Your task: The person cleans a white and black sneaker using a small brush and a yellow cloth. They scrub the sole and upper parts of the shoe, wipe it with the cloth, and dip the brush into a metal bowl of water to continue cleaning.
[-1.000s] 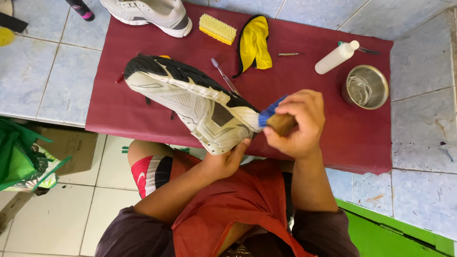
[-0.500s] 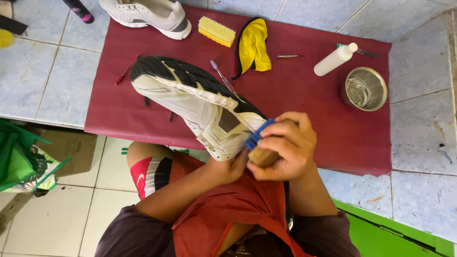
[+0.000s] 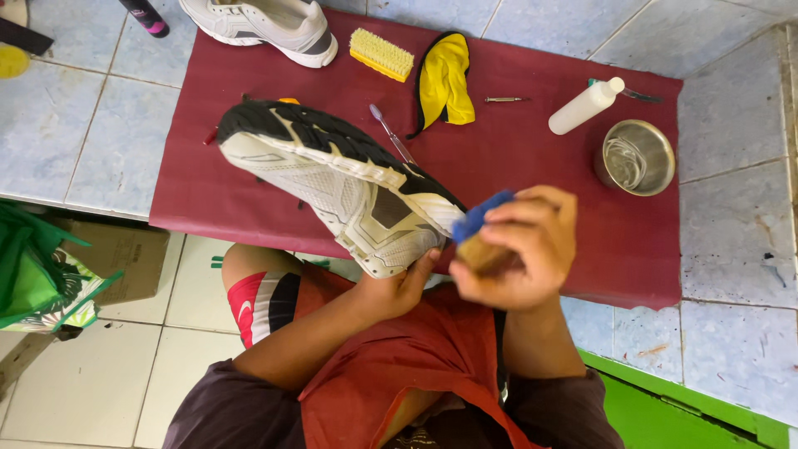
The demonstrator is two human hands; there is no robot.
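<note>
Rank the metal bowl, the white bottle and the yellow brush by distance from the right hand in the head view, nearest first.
From the right hand:
1. Metal bowl, up and to its right on the red mat.
2. White bottle, above the bowl, lying tilted.
3. Yellow brush, far upper left, near the second shoe.

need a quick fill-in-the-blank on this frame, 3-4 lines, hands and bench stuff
1. The left hand holds a white ____ by its heel.
2. The right hand grips a brush with ____ bristles.
3. The metal bowl sits on a ____ mat.
4. A ____ cloth lies beside the yellow scrubbing brush.

Missing words: sneaker; blue; dark red; yellow
</note>
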